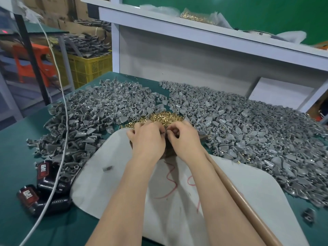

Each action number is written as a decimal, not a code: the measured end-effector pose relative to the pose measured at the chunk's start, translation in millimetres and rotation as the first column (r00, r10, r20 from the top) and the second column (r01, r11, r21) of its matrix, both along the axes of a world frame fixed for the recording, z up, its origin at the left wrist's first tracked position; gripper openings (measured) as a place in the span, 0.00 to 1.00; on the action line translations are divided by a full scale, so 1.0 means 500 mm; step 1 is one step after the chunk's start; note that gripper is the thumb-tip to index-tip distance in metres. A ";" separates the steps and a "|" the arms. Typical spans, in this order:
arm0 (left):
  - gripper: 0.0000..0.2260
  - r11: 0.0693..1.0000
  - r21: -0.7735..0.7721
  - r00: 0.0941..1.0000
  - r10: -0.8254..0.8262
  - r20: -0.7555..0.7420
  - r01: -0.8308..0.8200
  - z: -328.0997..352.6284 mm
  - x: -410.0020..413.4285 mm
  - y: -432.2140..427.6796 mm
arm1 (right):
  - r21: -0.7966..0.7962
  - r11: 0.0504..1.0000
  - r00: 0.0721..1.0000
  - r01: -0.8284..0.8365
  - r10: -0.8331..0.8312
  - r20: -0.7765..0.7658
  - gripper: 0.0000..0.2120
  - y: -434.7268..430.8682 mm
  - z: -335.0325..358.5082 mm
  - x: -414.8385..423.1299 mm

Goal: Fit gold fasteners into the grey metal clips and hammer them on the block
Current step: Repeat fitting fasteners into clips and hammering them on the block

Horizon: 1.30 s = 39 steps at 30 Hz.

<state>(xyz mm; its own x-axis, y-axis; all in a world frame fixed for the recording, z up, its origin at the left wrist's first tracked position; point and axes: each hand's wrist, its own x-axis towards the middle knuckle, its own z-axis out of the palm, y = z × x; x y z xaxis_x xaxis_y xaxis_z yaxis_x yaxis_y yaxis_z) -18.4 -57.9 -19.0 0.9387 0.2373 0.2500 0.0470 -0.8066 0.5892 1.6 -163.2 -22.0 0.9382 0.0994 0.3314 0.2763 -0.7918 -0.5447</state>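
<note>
My left hand (148, 137) and my right hand (184, 137) meet fingertip to fingertip over a brown block (168, 148), which they mostly hide. Between the fingers a small dark grey clip shows, pinched by both hands. Just beyond the hands lies a heap of gold fasteners (165, 118). Grey metal clips are spread in one big pile at the left (99, 110) and another at the right (248, 125). A long brown wooden handle (236, 192) runs under my right forearm toward the block; its head is hidden.
A pale grey mat (113, 183) with red scribbles covers the green table (21, 142) in front of me. Black battery packs (46, 176) and a white cable (60, 157) lie at the left. A lone clip (107, 168) rests on the mat. A white shelf (195, 23) holds bagged gold fasteners (197, 17).
</note>
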 end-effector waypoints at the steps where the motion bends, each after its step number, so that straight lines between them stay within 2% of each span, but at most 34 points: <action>1: 0.08 1.000 0.001 1.000 0.001 0.001 -0.001 0.000 0.000 0.000 | 0.009 1.000 1.000 0.001 -0.001 0.001 0.04 -0.002 -0.001 0.000; 6: 0.06 1.000 0.020 1.000 0.003 0.008 -0.003 -0.002 -0.001 0.000 | 0.052 0.998 1.000 0.019 -0.018 -0.008 0.02 -0.009 -0.008 0.003; 11: 0.06 1.000 0.010 1.000 -0.012 0.015 0.012 -0.004 0.000 -0.001 | 0.168 0.985 1.000 0.028 -0.030 0.006 0.03 -0.005 -0.013 0.004; 15: 0.06 1.000 0.016 1.000 -0.004 0.022 0.003 -0.005 0.001 -0.001 | 0.171 0.985 1.000 0.021 -0.019 -0.012 0.07 -0.008 -0.011 0.003; 18: 0.05 1.000 0.022 1.000 -0.001 0.023 0.000 -0.005 0.002 -0.002 | 0.179 0.983 1.000 0.031 -0.030 -0.010 0.06 -0.009 -0.011 -0.001; 23: 0.05 1.000 0.012 1.000 0.001 0.021 -0.001 -0.004 0.001 -0.001 | 0.144 0.989 1.000 0.029 -0.030 0.003 0.05 -0.010 -0.009 -0.004; 32: 0.05 1.000 -0.011 1.000 -0.017 0.017 0.017 -0.003 0.000 -0.002 | -0.083 0.995 0.997 0.052 -0.046 0.067 0.04 0.000 0.006 -0.008; 36: 0.05 1.000 -0.007 1.000 -0.017 0.009 0.017 -0.002 0.001 -0.003 | -0.061 0.996 0.998 0.063 -0.061 0.032 0.04 -0.001 0.010 -0.008; 39: 0.05 1.000 0.006 1.000 -0.012 0.013 0.012 -0.002 0.000 -0.003 | -0.010 0.997 0.996 0.076 -0.077 -0.048 0.04 -0.002 0.014 -0.010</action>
